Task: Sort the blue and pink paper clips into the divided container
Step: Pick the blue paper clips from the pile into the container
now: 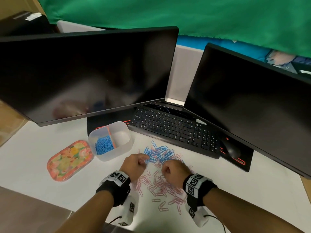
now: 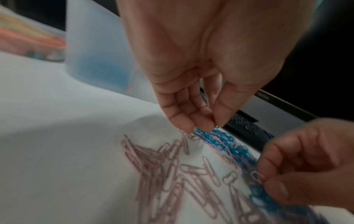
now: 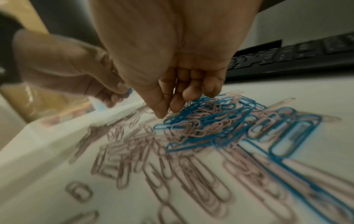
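A mixed heap of blue paper clips (image 1: 159,152) and pink paper clips (image 1: 159,185) lies on the white desk in front of me. My left hand (image 1: 143,161) is at the heap's left edge and pinches a blue clip (image 3: 128,92) between thumb and fingers. My right hand (image 1: 165,169) is just right of it, over the heap, and pinches a pink clip (image 2: 257,176). The translucent divided container (image 1: 124,149) stands to the upper left. Its left compartment holds blue clips (image 1: 103,146). In its right compartment I see no clips.
A floral lid (image 1: 69,159) lies left of the container. A black keyboard (image 1: 175,130) and a mouse (image 1: 233,150) sit behind the heap, under two dark monitors (image 1: 87,73). Bare white desk shows to the right of the clips and near the front edge.
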